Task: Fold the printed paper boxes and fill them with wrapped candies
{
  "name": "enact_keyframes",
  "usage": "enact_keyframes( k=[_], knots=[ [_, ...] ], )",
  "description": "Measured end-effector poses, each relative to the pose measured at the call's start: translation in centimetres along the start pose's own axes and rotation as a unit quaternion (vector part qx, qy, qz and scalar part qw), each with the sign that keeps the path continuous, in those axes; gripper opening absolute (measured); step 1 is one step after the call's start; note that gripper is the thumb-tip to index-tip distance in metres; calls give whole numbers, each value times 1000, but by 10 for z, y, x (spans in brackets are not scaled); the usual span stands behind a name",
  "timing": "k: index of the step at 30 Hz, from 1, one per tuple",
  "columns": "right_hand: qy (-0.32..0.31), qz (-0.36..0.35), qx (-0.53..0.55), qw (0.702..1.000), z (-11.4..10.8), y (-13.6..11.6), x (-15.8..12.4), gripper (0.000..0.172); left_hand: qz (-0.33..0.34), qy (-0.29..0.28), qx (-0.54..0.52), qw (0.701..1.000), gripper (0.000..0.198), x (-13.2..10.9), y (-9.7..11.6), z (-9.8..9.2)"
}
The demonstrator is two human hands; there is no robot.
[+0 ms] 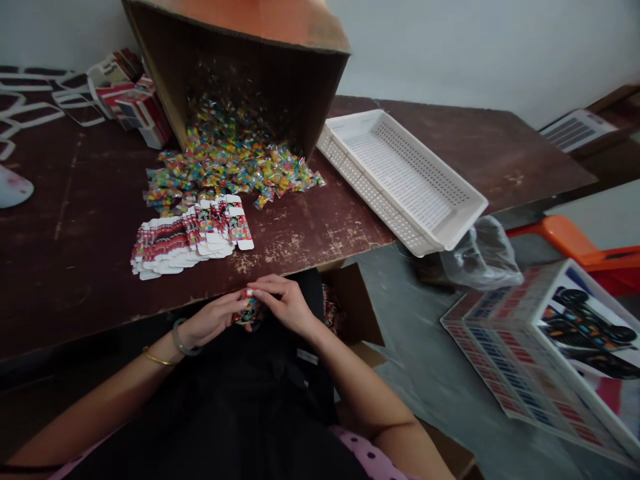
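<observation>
- Worn brown table (65,267) stretches beyond the grip, its near edge just past the fingers, with a pale wall (450,53) behind it.
- Both hands meet over the person's lap. Left hand (215,317) and right hand (290,307) are closed narrowly around one small printed carton (250,308), the left at its left side, the right thumb and fingers at its top and right; the fingers partly cover it.
- Just beyond the grip, to its left, small flat cartons (183,240) lie on the table in an overlapping row.
- Farther out, straight past that row, clear packets of colourful pieces (235,160) spill from a large cardboard box (325,100) lying with its opening toward the person.
- Right of the grip and farther off, a white perforated tray (360,190) sits at a slant, one corner over the table edge, near a clear plastic bag (483,257).
- Below the grip, on its right, stands an open cardboard carton (357,300) with reddish contents.
- Left of the grip, a green bangle (181,338) and a gold bracelet (159,359) circle the left wrist.
</observation>
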State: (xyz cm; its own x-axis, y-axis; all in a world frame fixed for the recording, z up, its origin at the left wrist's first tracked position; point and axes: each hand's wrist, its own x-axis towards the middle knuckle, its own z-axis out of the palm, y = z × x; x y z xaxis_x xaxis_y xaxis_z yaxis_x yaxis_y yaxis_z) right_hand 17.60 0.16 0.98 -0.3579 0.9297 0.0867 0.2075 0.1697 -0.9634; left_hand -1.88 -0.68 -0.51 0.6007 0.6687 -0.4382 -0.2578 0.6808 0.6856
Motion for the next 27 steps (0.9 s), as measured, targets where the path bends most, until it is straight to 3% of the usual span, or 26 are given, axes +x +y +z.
enact_keyframes(
  k=[3, 5, 8, 10, 12, 13, 16, 19, 21, 24, 27],
  knots=[
    [-6, -33, -33, 999, 5, 1, -12, 32, -27, -11, -7, 1000, 35, -4, -5, 4],
    [7, -20, -29, 999, -7, 1, -25, 30, -39, -23, -1, 999, 38, -3, -7, 9],
    [99, 33, -65, 992, -59, 0, -47, 25, -21, -18, 83, 996, 46, 1, -3, 14],
    [171, 71, -150, 971, -102, 2, -57, 25, -4, 6, 155, 988, 50, 4, 3, 12],
    [185, 84, -243, 949, -129, 9, -55, 24, -1, 27, 187, 982, 51, 6, 9, 8],
    [173, 75, -273, 943, -131, 14, -46, 25, -1, 34, 188, 982, 51, 8, 11, 6],
    [80, -14, -292, 953, -101, 33, 11, 33, -1, 61, 181, 982, 49, 12, 15, 4],
    [-37, -111, -321, 940, -51, 50, 87, 62, -7, 92, 168, 981, 46, 13, 17, 4],
    [-72, -119, -356, 924, -28, 55, 121, 46, -9, 104, 158, 982, 44, 9, 21, 1],
    [-29, -103, -378, 919, -8, 52, 116, 26, 5, 109, 103, 989, 43, -1, 31, -10],
    [-27, -162, -348, 923, 15, 36, 60, 24, 24, 116, -4, 993, 46, -6, 39, -19]
  ],
)
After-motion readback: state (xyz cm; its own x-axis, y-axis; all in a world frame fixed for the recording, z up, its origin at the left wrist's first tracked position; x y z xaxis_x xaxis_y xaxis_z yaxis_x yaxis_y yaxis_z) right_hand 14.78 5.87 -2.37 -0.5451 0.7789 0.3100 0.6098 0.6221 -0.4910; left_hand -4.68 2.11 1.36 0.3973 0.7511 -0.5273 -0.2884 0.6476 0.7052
